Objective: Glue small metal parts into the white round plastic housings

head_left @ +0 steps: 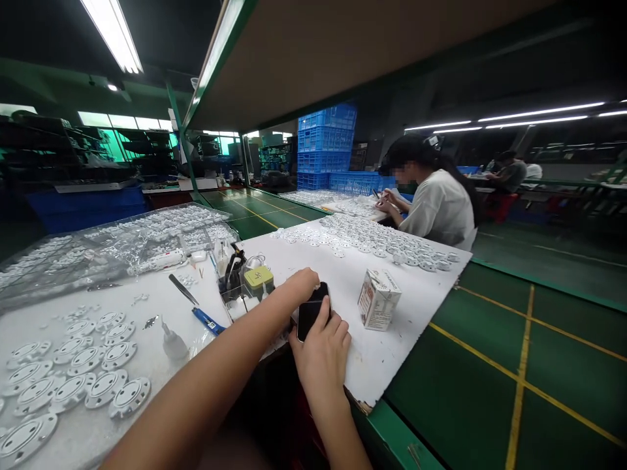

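A black smartphone (308,316) lies at the near edge of the white board, its dark screen facing up. My right hand (322,343) grips it from the near end, thumb along the left edge and index finger across the screen, with the other fingers resting to the right. At the phone's far end is my left hand (307,282), its fingers curled in and closed; whatever they pinch is hidden. To the right stands a printed drink carton (378,300). Left of the hands are a yellow-green tin (258,279) and a clear organizer with tools and small bottles.
White round plastic parts (81,359) cover the left table, near a squeeze bottle (173,339), tweezers (182,287) and a blue tool (206,320). More parts (392,238) lie across the board's far side. A co-worker (435,196) sits beyond; blue crates (326,147) are stacked behind.
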